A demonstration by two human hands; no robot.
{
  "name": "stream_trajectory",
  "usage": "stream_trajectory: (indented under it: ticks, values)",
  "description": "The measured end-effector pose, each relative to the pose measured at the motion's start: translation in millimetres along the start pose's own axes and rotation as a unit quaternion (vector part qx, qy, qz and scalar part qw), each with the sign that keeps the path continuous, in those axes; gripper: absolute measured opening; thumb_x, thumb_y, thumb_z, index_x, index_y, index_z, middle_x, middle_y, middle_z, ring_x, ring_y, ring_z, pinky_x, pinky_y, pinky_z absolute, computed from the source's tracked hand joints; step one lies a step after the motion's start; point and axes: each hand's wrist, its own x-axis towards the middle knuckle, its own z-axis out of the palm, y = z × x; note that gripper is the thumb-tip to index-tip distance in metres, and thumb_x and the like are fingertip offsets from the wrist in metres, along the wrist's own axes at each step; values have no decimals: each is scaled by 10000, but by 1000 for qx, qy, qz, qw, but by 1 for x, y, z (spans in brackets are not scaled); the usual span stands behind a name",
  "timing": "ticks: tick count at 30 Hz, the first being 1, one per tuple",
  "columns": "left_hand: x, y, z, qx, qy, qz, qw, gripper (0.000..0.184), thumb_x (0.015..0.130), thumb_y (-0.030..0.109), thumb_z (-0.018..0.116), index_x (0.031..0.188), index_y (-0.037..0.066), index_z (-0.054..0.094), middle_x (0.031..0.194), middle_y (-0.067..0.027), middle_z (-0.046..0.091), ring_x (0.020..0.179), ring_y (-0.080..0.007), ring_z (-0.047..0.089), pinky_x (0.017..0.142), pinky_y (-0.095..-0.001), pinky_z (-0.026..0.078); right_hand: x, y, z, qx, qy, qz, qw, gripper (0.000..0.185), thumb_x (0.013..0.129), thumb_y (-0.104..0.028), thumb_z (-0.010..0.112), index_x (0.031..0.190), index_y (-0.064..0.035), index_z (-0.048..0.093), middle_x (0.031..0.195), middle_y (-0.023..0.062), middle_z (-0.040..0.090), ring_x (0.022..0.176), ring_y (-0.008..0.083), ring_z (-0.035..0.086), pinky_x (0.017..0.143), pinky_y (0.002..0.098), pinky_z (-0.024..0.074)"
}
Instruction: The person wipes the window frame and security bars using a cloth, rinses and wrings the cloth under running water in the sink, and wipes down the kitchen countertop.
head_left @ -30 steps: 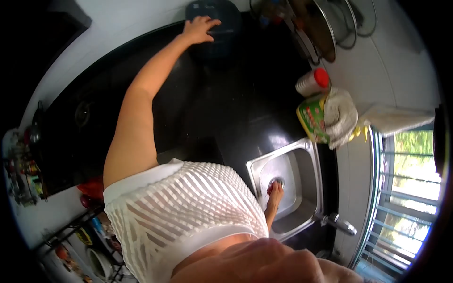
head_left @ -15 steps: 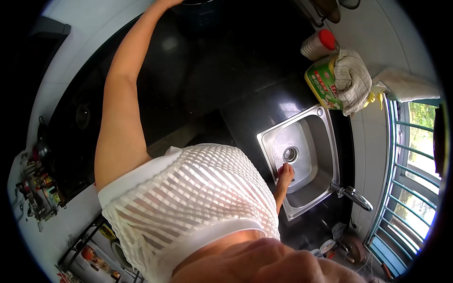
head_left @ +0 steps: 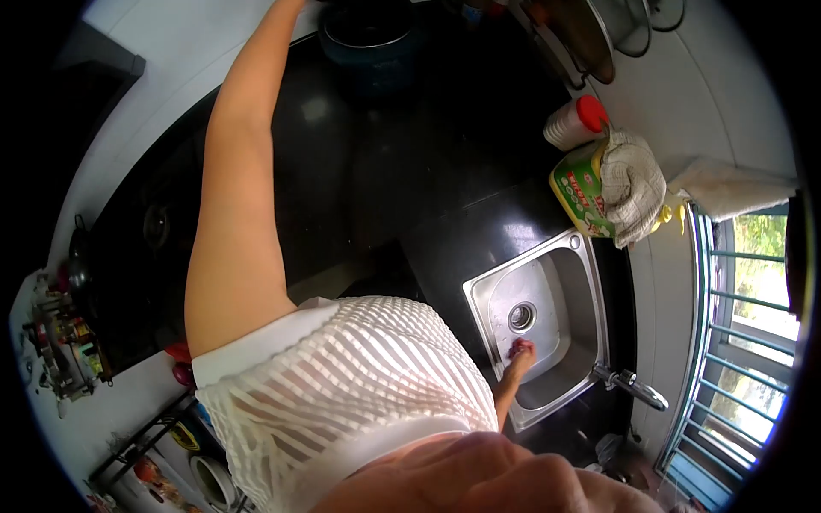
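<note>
My right hand (head_left: pixel 522 353) is low over the near side of the steel sink (head_left: pixel 504 268), its fingers curled together. Whether it holds anything small cannot be made out. The drain (head_left: pixel 522 316) lies just beyond the fingertips. My left arm (head_left: pixel 242 171) stretches far forward over the black counter. The left hand itself is cut off at the top edge of the view. Closest to that wrist stands a dark blue round pot-like vessel (head_left: pixel 376 68) with a pale rim, partly cut off.
A chrome faucet (head_left: pixel 631 386) stands at the sink's right side. Behind the sink are a green and yellow jug (head_left: pixel 578 195) with a cloth (head_left: pixel 634 184) over it and a red-lidded container (head_left: pixel 575 126). A barred window (head_left: pixel 744 325) is at right.
The view has tilted forward, so more of the dark vessel shows at the top. My left arm still reaches forward, its hand now out of frame. My right hand stays at the sink, fingers curled.
</note>
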Motion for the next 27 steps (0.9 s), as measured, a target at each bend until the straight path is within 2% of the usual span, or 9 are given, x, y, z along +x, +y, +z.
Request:
stream_trajectory:
  ticks: [3, 5, 7, 8, 11, 17, 22, 23, 27]
  values:
    - [-51, 14, -19, -93, -27, -1, 995, 571, 793, 218, 533, 1274, 15, 303, 1259, -253, 342, 1173, -391, 304, 982, -407, 260, -22, -74, -17, 288, -69, 14, 955, 314, 857, -364, 448, 950, -87, 562, 1002, 80, 576, 829, 219, 560, 792, 362, 407]
    - [-103, 0, -19, -90, -69, -25, 993, 565, 795, 213, 542, 1268, 10, 310, 1260, -248, 340, 1180, -384, 301, 982, -403, 259, -28, -112, -20, 423, -145, -103, 889, 485, 853, -486, 387, 1052, -68, 534, 1132, 112, 524, 901, 272, 556, 892, 402, 365]
    - [-146, -14, -26, -81, -138, -118, 980, 590, 789, 220, 570, 1274, 17, 304, 1288, -212, 324, 1190, -358, 301, 981, -406, 259, -16, -118, -34, 479, -223, -127, 839, 442, 869, -417, 401, 1103, -54, 497, 1155, 130, 509, 927, 295, 550, 893, 419, 383]
    - [-168, -21, -36, -183, -142, -103, 967, 547, 804, 309, 564, 1274, 122, 357, 1306, -132, 330, 1222, -285, 285, 968, -411, 277, -2, -105, -36, 507, -256, -123, 814, 415, 870, -386, 420, 1108, -54, 494, 1157, 137, 507, 926, 294, 551, 870, 416, 403]
    - [-215, -24, -61, -161, -178, -140, 961, 542, 840, 306, 518, 1287, 70, 322, 1305, -177, 315, 1224, -303, 278, 985, -369, 258, 58, -3, -43, -46, -123, -21, 991, 363, 809, -263, 531, 1091, -38, 495, 989, 98, 556, 865, 244, 553, 689, 365, 487]
    - [-288, -82, -166, 57, -203, -147, 966, 529, 846, 383, 453, 1294, 137, 317, 1311, -151, 307, 1210, -312, 281, 955, -438, 269, 8, -64, -2, -173, 27, -21, 984, 495, 755, -154, 602, 1187, -16, 406, 1082, 164, 459, 707, 201, 558, 423, 251, 441]
    - [-361, -76, -243, 130, -240, -198, 941, 490, 851, 396, 434, 1272, 160, 351, 1309, -155, 309, 1212, -343, 264, 954, -454, 263, 36, -41, -3, -219, -19, -10, 976, 464, 768, -153, 582, 1175, -3, 418, 1076, 170, 462, 715, 184, 541, 504, 254, 460]
    - [-374, -73, -254, 130, -232, -201, 943, 459, 848, 383, 446, 1247, 162, 391, 1298, -157, 325, 1204, -353, 273, 952, -454, 269, 44, -38, -2, -206, -37, -87, 974, 412, 775, -147, 568, 1142, 1, 454, 1015, 156, 492, 693, 173, 530, 552, 259, 458]
    - [-405, -40, -279, 60, -248, -153, 955, 174, 715, 209, 634, 857, 108, 626, 1033, -73, 556, 973, -277, 486, 822, -392, 393, 39, -68, 17, -283, -86, -194, 936, 181, 793, -112, 531, 901, 31, 559, 726, 62, 543, 622, 129, 494, 615, 249, 420]
